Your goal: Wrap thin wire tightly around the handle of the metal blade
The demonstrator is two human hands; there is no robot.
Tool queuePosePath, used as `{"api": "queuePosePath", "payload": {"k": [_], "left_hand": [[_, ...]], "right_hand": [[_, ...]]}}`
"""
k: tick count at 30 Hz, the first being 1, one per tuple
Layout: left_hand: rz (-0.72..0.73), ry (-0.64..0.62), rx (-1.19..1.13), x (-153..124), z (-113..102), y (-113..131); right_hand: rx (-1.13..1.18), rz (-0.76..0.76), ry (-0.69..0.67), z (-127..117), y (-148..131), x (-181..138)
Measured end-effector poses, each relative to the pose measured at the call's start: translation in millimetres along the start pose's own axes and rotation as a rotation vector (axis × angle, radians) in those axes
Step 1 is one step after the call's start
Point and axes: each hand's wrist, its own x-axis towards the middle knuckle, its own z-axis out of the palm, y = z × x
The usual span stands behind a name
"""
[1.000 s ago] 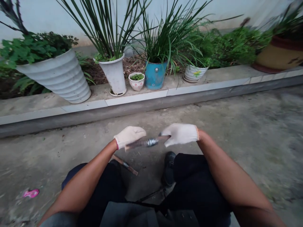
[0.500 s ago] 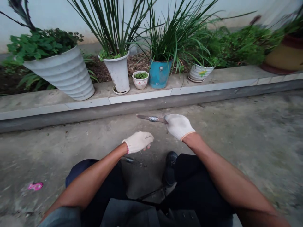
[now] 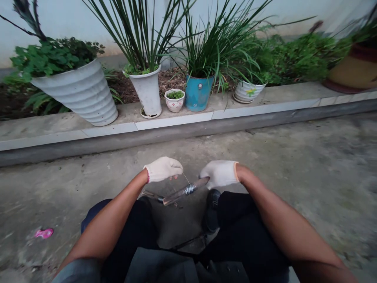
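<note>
Between the person's knees, above the concrete ground (image 3: 279,157), the gloved right hand (image 3: 219,173) grips one end of a wooden stick (image 3: 175,196) with a silvery winding (image 3: 189,189) around its middle. Pinched in the fingertips of the gloved left hand (image 3: 163,169), a thin strand (image 3: 186,179) runs down to that winding. A second stick (image 3: 151,195) lies on the ground, partly hidden behind the held one.

Concrete floor (image 3: 309,165) lies open right of the right hand (image 3: 219,173); the planter ledge (image 3: 173,121) bars low forward passage.
</note>
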Motion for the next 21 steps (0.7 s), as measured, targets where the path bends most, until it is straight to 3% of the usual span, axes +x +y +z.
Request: {"api": "queuePosePath", "payload": {"k": [3, 8, 14, 18, 21], "left_hand": [[0.068, -0.012, -0.105, 0.7, -2.7, 0.9], [0.158, 0.024, -0.267, -0.5, 7.0, 11.6], [0.122, -0.006, -0.205, 1.7, 19.3, 10.0], [0.063, -0.001, -0.132, 5.6, 27.4, 3.9], [0.048, -0.013, -0.079, 2.6, 30.1, 7.6]], "right_hand": [[0.238, -0.043, 0.085, -13.5, 9.9, -12.0], [0.464, 0.131, 0.410, -23.6, 8.3, -11.6], [0.314, 0.419, 0.648, -26.6, 1.1, 0.4], [0.227, 0.509, 0.688, -26.9, 2.7, 0.6], [-0.012, 0.527, 0.685, -26.5, 2.4, 1.1]]}}
